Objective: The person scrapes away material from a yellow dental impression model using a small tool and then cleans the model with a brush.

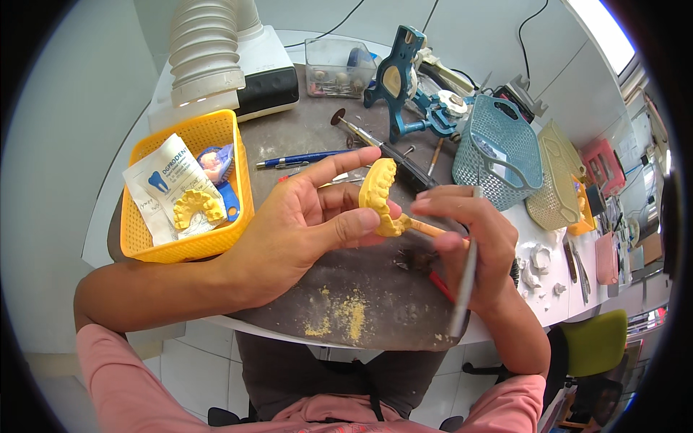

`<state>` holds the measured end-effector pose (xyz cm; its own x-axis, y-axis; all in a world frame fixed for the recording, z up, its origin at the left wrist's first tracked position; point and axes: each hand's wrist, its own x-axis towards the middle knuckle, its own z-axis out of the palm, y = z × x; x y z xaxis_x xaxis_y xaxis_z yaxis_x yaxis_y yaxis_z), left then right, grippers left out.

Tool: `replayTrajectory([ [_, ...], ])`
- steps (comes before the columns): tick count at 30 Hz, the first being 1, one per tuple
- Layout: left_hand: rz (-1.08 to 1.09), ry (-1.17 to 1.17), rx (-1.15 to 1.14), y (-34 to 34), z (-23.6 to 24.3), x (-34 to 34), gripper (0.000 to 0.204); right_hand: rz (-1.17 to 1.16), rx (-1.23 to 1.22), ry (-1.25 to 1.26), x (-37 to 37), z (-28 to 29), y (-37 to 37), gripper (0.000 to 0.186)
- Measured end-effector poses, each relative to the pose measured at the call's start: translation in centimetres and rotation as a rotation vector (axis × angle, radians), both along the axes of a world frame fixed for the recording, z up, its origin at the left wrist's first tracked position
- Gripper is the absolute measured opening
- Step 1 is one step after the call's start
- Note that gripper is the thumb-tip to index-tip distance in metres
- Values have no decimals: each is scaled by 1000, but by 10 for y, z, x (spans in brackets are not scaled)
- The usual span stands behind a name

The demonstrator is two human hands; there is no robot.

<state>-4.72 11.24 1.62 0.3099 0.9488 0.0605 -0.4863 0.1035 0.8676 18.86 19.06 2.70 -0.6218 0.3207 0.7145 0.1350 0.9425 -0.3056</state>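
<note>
A yellow dental cast point(375, 196) with a row of teeth is held up in my left hand point(303, 216). The thumb presses its near side, and the index finger stretches past its top. My right hand point(480, 234) is closed round a slim wooden-handled tool point(427, 228), whose end meets the lower part of the cast. A grey metal rod or blade point(465, 289), blurred, also runs through the right hand and slants downward. The wooden tool's working tip cannot be made out. Yellow crumbs point(352, 317) lie on the dark mat below.
At left, a yellow basket point(184, 251) holds another yellow cast point(195, 209) and papers. Behind are a ribbed suction hose point(206, 54), a clear bin point(336, 76) and a blue articulator point(397, 86). A rotary handpiece point(404, 166) lies beyond my hands; a blue-green basket point(498, 141) stands right.
</note>
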Motion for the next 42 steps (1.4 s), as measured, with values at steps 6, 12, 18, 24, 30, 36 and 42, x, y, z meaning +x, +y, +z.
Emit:
replayTrajectory([
  [6, 52, 125, -56, -3, 3, 1, 78, -29, -76, 117, 7, 7, -6, 60],
  [12, 78, 113, -41, -1, 2, 2, 73, -38, 38, 94, 3, 5, -12, 25],
  [18, 71, 197, 30, -6, 9, 3, 74, 8, -20, 125, 2, 10, -14, 29],
  [24, 73, 218, 97, -6, 3, 4, 75, 40, 12, 58, -1, 9, -14, 33],
  [30, 81, 237, 80, -5, 2, 5, 73, 70, -80, 73, 4, 3, -13, 30],
  [36, 96, 273, 108, -4, 5, 5, 73, 58, -107, 72, 4, 7, -15, 29],
  [42, -23, 120, 11, -2, 6, 5, 76, 32, -58, 120, 2, 3, -12, 29],
])
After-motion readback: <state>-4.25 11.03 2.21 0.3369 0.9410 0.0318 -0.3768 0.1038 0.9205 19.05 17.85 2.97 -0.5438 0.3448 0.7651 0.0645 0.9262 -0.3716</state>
